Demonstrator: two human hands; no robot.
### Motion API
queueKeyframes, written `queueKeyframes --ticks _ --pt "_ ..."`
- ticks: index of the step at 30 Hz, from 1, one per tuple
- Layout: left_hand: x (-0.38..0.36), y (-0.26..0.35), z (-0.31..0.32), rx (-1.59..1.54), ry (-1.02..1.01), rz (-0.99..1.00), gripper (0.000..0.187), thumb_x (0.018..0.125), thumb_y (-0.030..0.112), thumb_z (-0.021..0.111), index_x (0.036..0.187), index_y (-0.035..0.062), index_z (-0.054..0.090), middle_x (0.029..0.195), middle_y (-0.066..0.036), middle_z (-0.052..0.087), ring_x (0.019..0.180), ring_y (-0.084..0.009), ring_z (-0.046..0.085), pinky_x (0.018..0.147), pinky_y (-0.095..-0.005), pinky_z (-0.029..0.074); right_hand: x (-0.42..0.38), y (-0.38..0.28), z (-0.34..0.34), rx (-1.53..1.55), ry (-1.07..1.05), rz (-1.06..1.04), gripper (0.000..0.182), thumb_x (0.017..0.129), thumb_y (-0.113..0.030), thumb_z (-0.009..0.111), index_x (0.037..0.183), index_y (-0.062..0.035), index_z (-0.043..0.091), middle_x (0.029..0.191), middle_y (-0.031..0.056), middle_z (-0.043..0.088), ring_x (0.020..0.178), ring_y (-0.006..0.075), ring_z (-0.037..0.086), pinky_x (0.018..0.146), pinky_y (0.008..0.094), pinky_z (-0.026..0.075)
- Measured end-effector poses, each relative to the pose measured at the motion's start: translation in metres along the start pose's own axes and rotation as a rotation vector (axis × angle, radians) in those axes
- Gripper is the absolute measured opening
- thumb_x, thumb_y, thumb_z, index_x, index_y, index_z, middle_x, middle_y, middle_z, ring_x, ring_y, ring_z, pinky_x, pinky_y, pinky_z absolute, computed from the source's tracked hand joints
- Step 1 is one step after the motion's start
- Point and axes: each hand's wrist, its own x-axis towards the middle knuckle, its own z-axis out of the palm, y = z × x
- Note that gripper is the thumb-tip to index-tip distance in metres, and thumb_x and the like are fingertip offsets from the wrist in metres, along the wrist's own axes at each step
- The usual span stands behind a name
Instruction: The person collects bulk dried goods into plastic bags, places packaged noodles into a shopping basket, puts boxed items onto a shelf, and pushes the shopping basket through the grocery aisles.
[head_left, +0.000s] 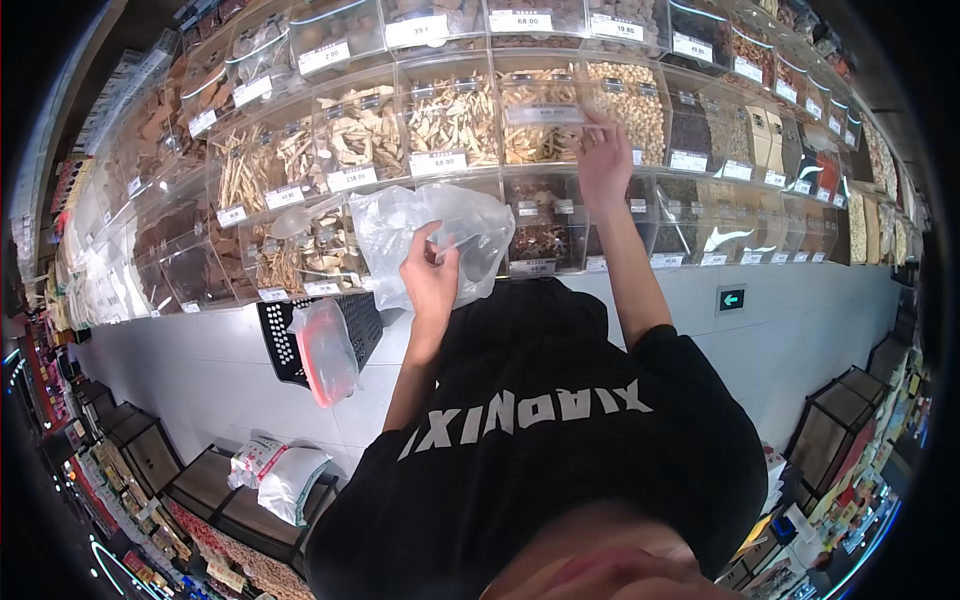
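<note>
My left hand (432, 272) is closed on a clear plastic bag (480, 222), which spreads out in front of the lower bins. Up and to the right, my right hand (603, 158) touches the front edge of a clear bin lid (545, 114), which carries a label. Under that lid lie pale dried slices (535, 143). Round beige pieces (640, 105) fill the bin just to the right. A clear scoop (292, 222) rests at the lower bins, left of the bag.
Rows of clear bins with price tags (438, 162) stretch across the front. A black basket (285, 343) with a red-and-clear package (325, 355) stands on the floor at the lower left. White sacks (292, 484) lie on a shelf behind it.
</note>
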Motion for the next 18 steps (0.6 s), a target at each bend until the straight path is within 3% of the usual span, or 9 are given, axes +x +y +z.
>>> queueKeyframes --ticks 4,7,8,11,12,15,16,18 --pt "0.021 0.005 -0.011 -0.04 -0.081 -0.017 0.024 0.077 0.002 0.072 0.101 0.005 0.071 0.063 -0.002 0.049 0.057 -0.0086 0.047 0.053 -0.0265 0.041 0.054 -0.024 0.057 -0.102 -0.054 -0.059 0.053 0.104 -0.044 0.039 0.13 0.0005 0.052 0.133 0.013 0.055 0.124 0.0248 0.054 0.103 0.0404 0.043" --pt "0.033 0.001 -0.015 -0.045 -0.112 -0.033 0.019 0.078 0.004 0.072 0.097 0.0039 0.072 0.057 -0.003 0.051 0.051 -0.0098 0.048 0.051 -0.0277 0.041 0.086 -0.017 0.068 -0.442 0.048 -0.165 0.052 0.105 -0.04 0.039 0.132 0.0021 0.051 0.137 0.015 0.054 0.128 0.023 0.052 0.107 0.042 0.042" --pt "0.038 -0.002 -0.014 -0.046 -0.124 -0.025 0.018 0.078 0.005 0.072 0.096 0.0034 0.072 0.055 -0.003 0.051 0.05 -0.0097 0.047 0.05 -0.0277 0.04 0.088 -0.018 0.064 -0.564 -0.006 -0.167 0.047 0.103 -0.035 0.049 0.132 0.0016 0.051 0.134 0.0169 0.056 0.127 0.0235 0.053 0.104 0.0412 0.045" --pt "0.049 0.001 -0.016 -0.038 -0.156 -0.092 0.015 0.079 0.008 0.073 0.092 0.0015 0.073 0.052 -0.006 0.053 0.046 -0.0098 0.047 0.048 -0.0283 0.039 0.061 -0.01 0.064 -1.101 -0.127 -0.137 0.047 0.099 -0.03 0.059 0.133 0.0017 0.051 0.134 0.0184 0.056 0.126 0.0259 0.054 0.101 0.0396 0.047" --pt "0.051 -0.004 -0.015 -0.035 -0.159 -0.087 0.014 0.079 0.008 0.073 0.092 0.0011 0.073 0.051 -0.006 0.054 0.045 -0.0097 0.047 0.047 -0.0285 0.039 0.052 -0.001 0.058 -1.295 -0.135 -0.14 0.06 0.09 -0.033 0.071 0.134 0.0013 0.049 0.136 0.0209 0.053 0.126 0.0299 0.053 0.103 0.0422 0.045" --pt "0.063 -0.012 -0.012 -0.027 -0.168 -0.042 0.014 0.08 0.009 0.073 0.091 0.0003 0.073 0.05 -0.008 0.055 0.044 -0.0093 0.047 0.046 -0.0291 0.037 0.034 0.015 0.066 -2.097 -0.234 -0.21 0.076 0.081 -0.04 0.078 0.137 -0.0001 0.046 0.141 0.0237 0.047 0.131 0.0357 0.047 0.106 0.047 0.041" --pt "0.067 -0.005 -0.015 -0.029 -0.18 -0.02 0.013 0.08 0.009 0.073 0.09 0.0003 0.073 0.051 -0.008 0.055 0.044 -0.009 0.047 0.046 -0.0292 0.037 0.037 0.025 0.06 -2.154 -0.261 -0.169 0.097 0.071 -0.047 0.082 0.146 -0.0054 0.036 0.147 0.0259 0.039 0.138 0.042 0.037 0.112 0.0504 0.036" --pt "0.067 -0.001 -0.016 -0.029 -0.196 -0.015 0.012 0.081 0.009 0.073 0.089 0.0002 0.073 0.05 -0.007 0.055 0.045 -0.008 0.047 0.046 -0.0289 0.037 0.037 0.033 0.064 -2.231 -0.313 -0.099 0.104 0.07 -0.049 0.082 0.15 -0.0082 0.03 0.15 0.0256 0.034 0.141 0.0428 0.032 0.114 0.0542 0.032"
